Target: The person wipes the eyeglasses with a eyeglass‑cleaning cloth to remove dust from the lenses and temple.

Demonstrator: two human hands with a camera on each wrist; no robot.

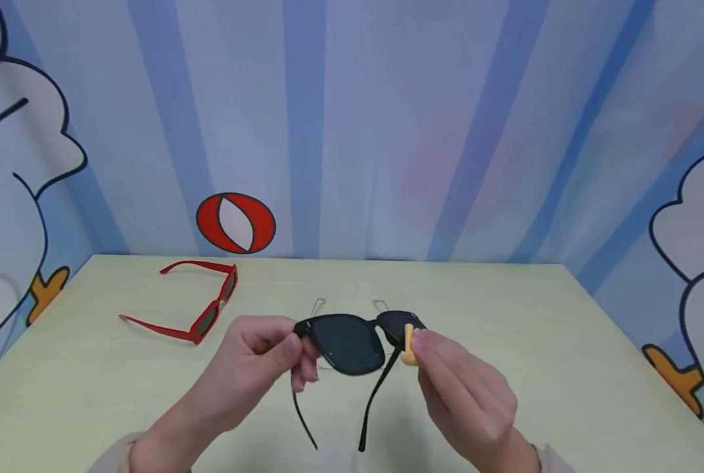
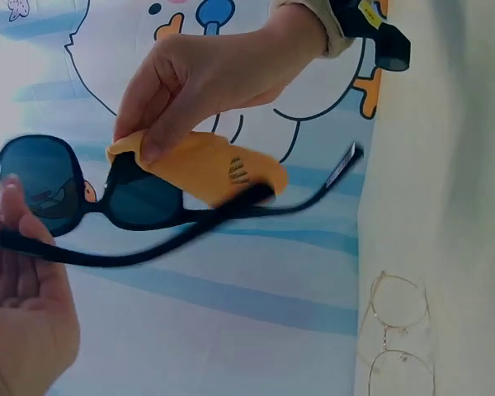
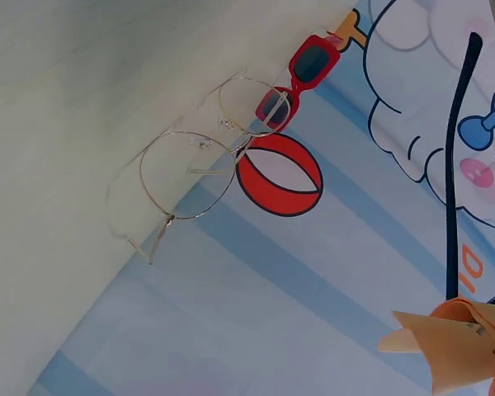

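Black sunglasses (image 1: 346, 345) are held up above the table, their temples unfolded and pointing down toward the person. At one end of the frame, by the hinge, my left hand (image 1: 251, 361) pinches them between thumb and fingers. My right hand (image 1: 470, 387) pinches a folded orange cloth (image 2: 214, 169) against the other lens. Part of that lens is covered by the cloth, which has a small dark printed mark. Only the cloth's edge shows in the head view; in the right wrist view the cloth (image 3: 466, 351) hides most of the sunglasses and fingers.
Red sunglasses (image 1: 200, 328) lie with temples spread at the table's left. Thin gold wire-rimmed glasses (image 3: 141, 173) rest on the table behind the black pair, mostly hidden in the head view. A striped blue backdrop (image 1: 363, 131) with cartoon figures borders the pale table (image 1: 564, 368).
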